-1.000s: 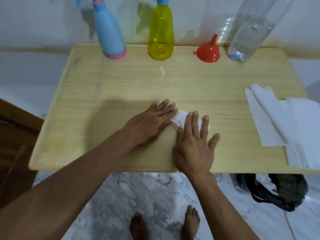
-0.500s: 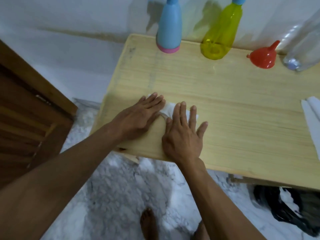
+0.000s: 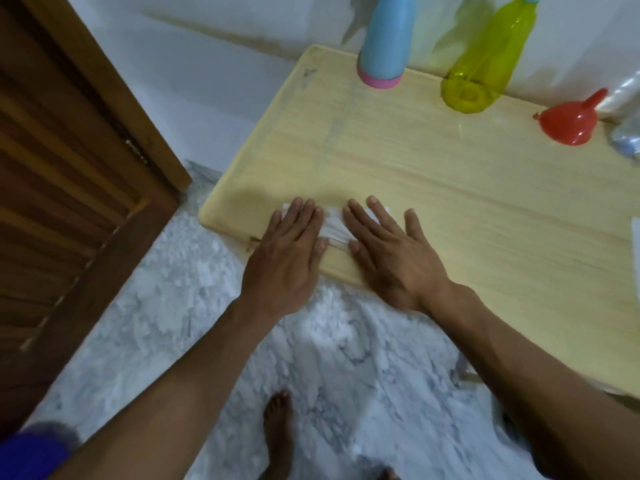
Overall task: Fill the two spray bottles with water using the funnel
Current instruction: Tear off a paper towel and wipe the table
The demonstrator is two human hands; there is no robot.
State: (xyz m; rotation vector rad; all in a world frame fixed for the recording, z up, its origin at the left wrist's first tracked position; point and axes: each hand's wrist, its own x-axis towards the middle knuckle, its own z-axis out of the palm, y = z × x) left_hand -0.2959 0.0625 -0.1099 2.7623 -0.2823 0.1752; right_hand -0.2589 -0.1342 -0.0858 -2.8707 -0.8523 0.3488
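A blue spray bottle (image 3: 386, 39) with a pink base and a yellow-green spray bottle (image 3: 485, 60) stand at the back of the wooden table (image 3: 485, 209); their tops are cut off by the frame. A red funnel (image 3: 569, 119) lies mouth-down to their right. Beside it shows part of a clear water bottle (image 3: 625, 129). My left hand (image 3: 287, 251) and my right hand (image 3: 384, 251) lie flat, fingers spread, on a white tissue (image 3: 332, 225) at the table's near left corner.
A brown wooden door (image 3: 69, 188) stands at the left, close to the table's corner. The floor (image 3: 180, 327) is white marble, with my bare feet on it. More white paper (image 3: 636, 244) shows at the right edge.
Both hands have slid the tissue leftward along the table to its near left corner, and now lie side by side. The view has swung left, bringing the door in.
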